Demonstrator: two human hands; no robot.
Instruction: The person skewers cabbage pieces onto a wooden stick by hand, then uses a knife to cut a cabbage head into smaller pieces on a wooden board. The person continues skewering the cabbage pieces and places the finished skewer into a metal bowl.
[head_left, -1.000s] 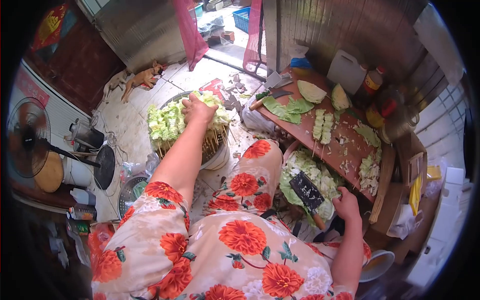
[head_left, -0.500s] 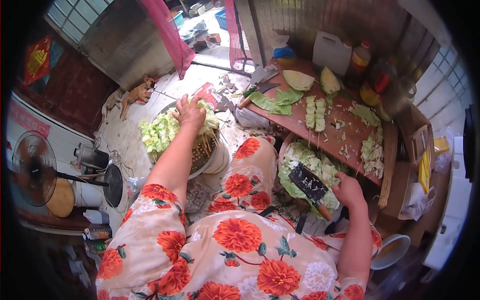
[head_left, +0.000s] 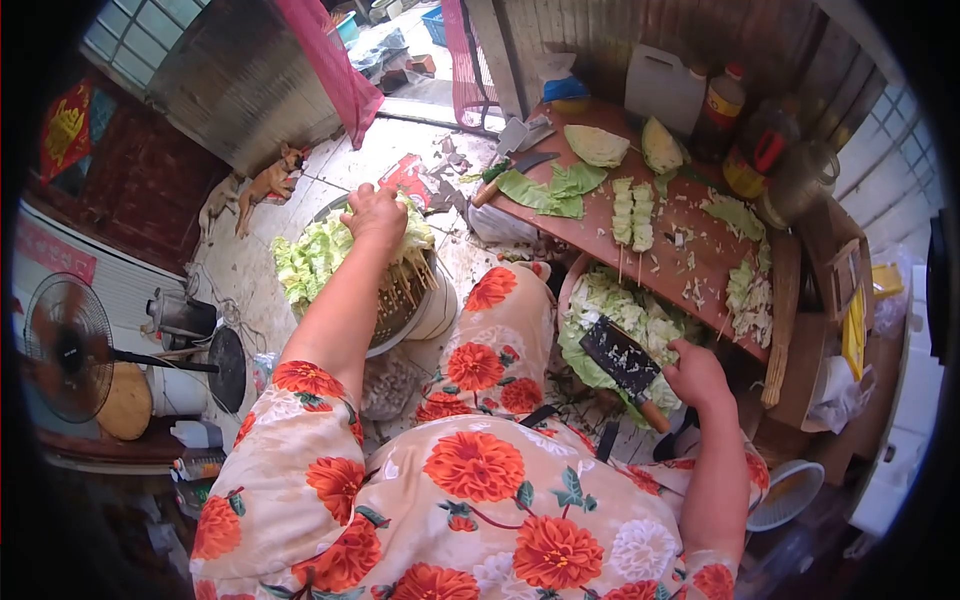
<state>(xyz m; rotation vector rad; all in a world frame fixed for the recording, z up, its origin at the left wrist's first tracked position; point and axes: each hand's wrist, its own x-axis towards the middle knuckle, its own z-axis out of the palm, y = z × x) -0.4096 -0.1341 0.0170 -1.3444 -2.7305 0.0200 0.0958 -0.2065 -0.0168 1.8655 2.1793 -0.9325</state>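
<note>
My left hand (head_left: 375,215) rests on top of the pile of skewered cabbage (head_left: 312,262), its fingers bent and slightly apart. The pile lies across a metal basin (head_left: 398,318), with wooden sticks pointing toward me. My right hand (head_left: 697,374) is at the right edge of the cut cabbage (head_left: 640,318) in a tub, fingers curled in; what they hold is hidden. A cleaver (head_left: 620,358) with bits of cabbage on its blade lies on that cabbage, just left of my right hand. Two cabbage skewers (head_left: 631,215) lie side by side on the board (head_left: 590,240).
Cabbage wedges (head_left: 597,146), loose leaves (head_left: 550,190), a small knife (head_left: 520,175) and bottles (head_left: 722,105) are on the board. A fan (head_left: 68,335) stands at the left. Two dogs (head_left: 268,187) lie near the wall. A white basket (head_left: 787,498) is at the lower right.
My left hand has drawn its fingers closer together over the pile. The cleaver and my right hand keep nearly the same places. The whole view has shifted slightly.
</note>
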